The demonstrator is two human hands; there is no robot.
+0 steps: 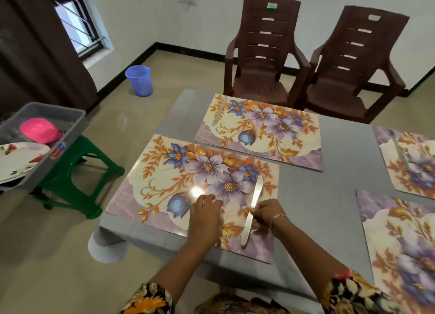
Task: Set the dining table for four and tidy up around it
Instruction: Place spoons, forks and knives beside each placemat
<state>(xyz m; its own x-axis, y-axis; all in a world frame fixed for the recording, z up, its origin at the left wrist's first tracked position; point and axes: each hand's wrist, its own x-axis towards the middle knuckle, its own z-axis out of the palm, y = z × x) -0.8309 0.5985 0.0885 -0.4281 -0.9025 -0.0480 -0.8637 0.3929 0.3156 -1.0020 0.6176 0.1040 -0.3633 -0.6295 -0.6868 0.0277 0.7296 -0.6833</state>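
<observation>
Table: grey table [329, 196] fills the centre and right of the frame, with four flowered mats on it
Near mat: the mat [164, 177] at centre left, both hands over its lower edge
Knife: a table knife [255, 193] lies lengthwise on the right part of the near mat, tip toward the top of the frame
Right hand: the right hand [266, 213] pinches the knife at about mid-length between thumb and fingertips; a thin bracelet on the wrist
Left hand: the left hand [204, 217] lies palm down on the near mat just left of the knife, fingers loosely spread, holding nothing
Far mat: a second mat [259, 130] above centre, with another knife [217, 115] along its left end
Right edge: two more mats, upper [414, 168] and lower [400, 243]; the upper one bears a blurred knife [401, 152]
Chairs: two brown plastic chairs [261, 55] [353, 62] at the top, beyond the table
Left side: a grey tub [75, 128] on a green stool [77, 172], holding a pink bowl [38, 130] and a flowered plate [16, 158]
Floor: a blue bucket [139, 80] at upper left, near the wall
</observation>
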